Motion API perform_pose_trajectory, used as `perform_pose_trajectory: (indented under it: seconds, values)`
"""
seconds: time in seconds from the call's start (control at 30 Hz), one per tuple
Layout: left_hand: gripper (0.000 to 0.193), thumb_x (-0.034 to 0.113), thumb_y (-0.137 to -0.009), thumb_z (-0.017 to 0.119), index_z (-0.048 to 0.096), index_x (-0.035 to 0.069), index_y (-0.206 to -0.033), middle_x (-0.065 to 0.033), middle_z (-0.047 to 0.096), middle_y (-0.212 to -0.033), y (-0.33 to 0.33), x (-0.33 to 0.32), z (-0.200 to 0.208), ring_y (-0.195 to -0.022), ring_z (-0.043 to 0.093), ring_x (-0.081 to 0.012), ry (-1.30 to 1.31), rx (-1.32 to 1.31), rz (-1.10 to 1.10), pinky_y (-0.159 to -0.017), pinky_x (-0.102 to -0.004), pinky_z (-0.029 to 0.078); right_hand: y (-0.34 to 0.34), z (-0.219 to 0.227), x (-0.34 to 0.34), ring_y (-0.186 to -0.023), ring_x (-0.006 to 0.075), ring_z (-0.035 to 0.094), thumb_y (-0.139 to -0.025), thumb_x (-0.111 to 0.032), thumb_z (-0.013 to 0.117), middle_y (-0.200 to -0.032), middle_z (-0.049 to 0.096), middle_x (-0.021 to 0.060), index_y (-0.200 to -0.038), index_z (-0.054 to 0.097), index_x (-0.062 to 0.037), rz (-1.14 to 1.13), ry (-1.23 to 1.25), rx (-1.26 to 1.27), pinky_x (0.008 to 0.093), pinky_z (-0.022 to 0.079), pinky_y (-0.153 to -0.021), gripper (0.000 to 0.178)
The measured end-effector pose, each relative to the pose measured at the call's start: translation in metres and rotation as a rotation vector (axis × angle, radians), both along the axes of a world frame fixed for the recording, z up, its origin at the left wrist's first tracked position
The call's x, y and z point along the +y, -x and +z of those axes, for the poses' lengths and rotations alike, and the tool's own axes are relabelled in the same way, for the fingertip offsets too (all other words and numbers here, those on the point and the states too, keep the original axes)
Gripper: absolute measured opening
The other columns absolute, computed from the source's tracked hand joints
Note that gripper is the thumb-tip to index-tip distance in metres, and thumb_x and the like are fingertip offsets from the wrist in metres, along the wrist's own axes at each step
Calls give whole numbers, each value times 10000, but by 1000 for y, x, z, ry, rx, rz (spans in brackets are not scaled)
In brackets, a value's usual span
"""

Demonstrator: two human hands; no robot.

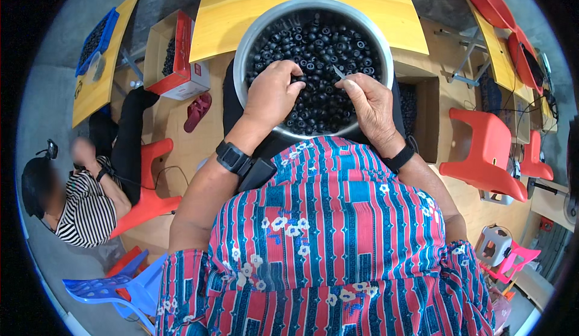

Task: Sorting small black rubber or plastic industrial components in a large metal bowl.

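Note:
A large round metal basin point(241, 74) rests at my lap, filled with small round black parts point(316, 43), many showing a ring-shaped face. My left hand point(274, 92) is over the left side of the basin, thumb and fingers curled together low among the parts. Whatever it pinches is hidden by the fingers. Over the right side, my right hand point(369, 101) pinches a thin, pale, pointed tool point(338, 71) between thumb and fingers. Its tip points up and left above the black parts. I cannot make out whether the tip touches one.
A yellow table point(220, 19) stands beyond the basin. Cardboard boxes point(429, 119) with black parts flank me. Red stools point(479, 149) stand at right. At left, a person point(90, 200) in a striped top sits near another table with a blue tray point(96, 42). A blue chair point(129, 288) is behind.

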State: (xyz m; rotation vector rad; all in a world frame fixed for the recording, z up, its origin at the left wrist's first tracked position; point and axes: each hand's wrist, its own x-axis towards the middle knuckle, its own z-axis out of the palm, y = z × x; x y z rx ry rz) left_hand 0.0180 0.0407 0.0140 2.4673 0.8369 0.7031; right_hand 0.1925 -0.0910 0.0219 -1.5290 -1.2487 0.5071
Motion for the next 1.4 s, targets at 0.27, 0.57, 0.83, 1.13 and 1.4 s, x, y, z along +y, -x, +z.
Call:
perform_pose_trajectory:
  seconds: [0.27,0.57,0.83,1.13,1.4]
  values:
    - [156,36,-825,703,614,19,-951,46,436,-716,7,-23,19,-683,419,-41,588,-191,-89,-624,-214,386,2,-1,2,-823,227,660,-911,-176,649,-884,688,145,-943,680,32,116,0,96,332,503,-760,213]
    - [154,10,-827,685,607,26,-959,45,443,-762,3,-27,26,-703,415,-45,635,-315,-202,-650,-205,394,2,-2,1,-781,176,632,-875,-158,701,-847,673,112,-983,676,11,282,95,103,304,488,-729,202]
    - [127,36,-862,678,635,21,-981,59,470,-779,3,-28,22,-719,427,-37,625,-319,-224,-679,-197,406,-1,-1,1,-786,119,594,-900,-156,663,-820,649,72,-954,656,18,319,128,247,273,470,-737,182]
    - [179,122,-925,662,640,15,-1068,62,511,-812,1,-33,9,-690,447,-14,896,-425,-266,-615,-159,398,2,-5,2,-778,85,569,-875,-127,690,-796,641,37,-915,658,0,300,134,238,257,465,-722,136]
    - [183,161,-923,683,615,35,-1036,67,480,-790,5,-33,4,-635,407,1,1074,-445,-293,-532,-155,332,4,3,0,-862,147,641,-827,-62,726,-925,692,85,-1014,652,14,202,62,130,280,501,-793,215]
